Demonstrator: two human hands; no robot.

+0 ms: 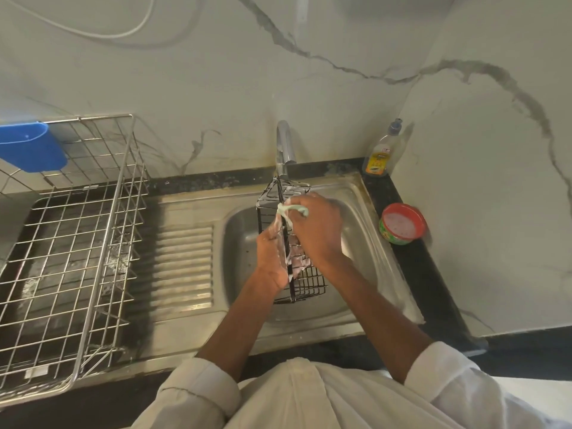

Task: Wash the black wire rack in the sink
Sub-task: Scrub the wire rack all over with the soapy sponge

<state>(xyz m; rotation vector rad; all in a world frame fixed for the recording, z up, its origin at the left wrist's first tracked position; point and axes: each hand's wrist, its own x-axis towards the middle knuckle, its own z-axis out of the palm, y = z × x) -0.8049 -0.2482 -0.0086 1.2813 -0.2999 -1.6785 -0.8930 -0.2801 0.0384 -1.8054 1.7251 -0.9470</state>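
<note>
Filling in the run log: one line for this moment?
left hand holds rack | right hand scrubs with scrubber | over sink | soapy

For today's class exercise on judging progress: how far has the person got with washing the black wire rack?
Done: the black wire rack is over the sink and already carries white suds. In hand: the left hand holds the rack while the right hand rubs it with a pale green scrubber below the tap. Left: scrubbing the lower end, which looks suds-free, and rinsing. Whether water is running cannot be told.
</note>
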